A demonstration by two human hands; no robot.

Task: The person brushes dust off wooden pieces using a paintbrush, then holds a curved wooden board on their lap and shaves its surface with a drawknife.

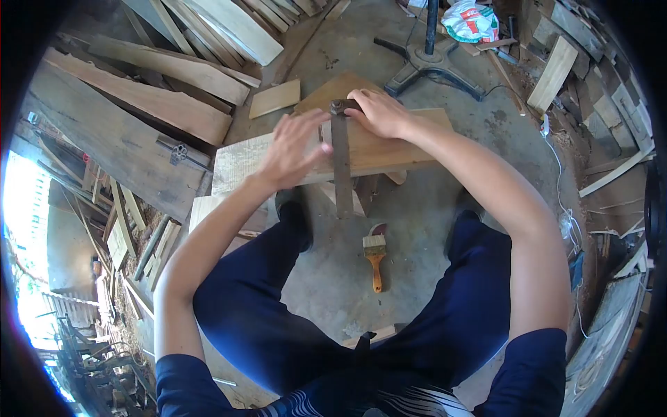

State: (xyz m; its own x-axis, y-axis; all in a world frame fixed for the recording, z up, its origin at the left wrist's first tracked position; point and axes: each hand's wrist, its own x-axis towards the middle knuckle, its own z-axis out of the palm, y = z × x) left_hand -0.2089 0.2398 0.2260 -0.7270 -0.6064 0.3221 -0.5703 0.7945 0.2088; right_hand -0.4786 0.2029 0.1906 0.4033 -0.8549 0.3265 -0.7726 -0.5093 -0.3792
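Observation:
A wooden board [399,142] lies crosswise in front of me, raised above the floor. Across it rests a carpenter's square [340,163] with a flat dark blade, its lower end sticking out past the board's near edge. My right hand [379,115] is closed round the dark stock at the board's far side. Just left of the blade, my left hand [290,149] is spread over the board, slightly blurred. Whether its fingertips touch the blade or board I cannot tell. A paintbrush [375,264] with a wooden handle lies on the floor between my feet.
Long planks [139,97] are piled at the left, with a metal clamp [180,153] on one. A black metal stand base [431,66] stands beyond the board. Near it is a white plastic bag [471,21]. Wood offcuts and a white cable [559,163] lie along the right.

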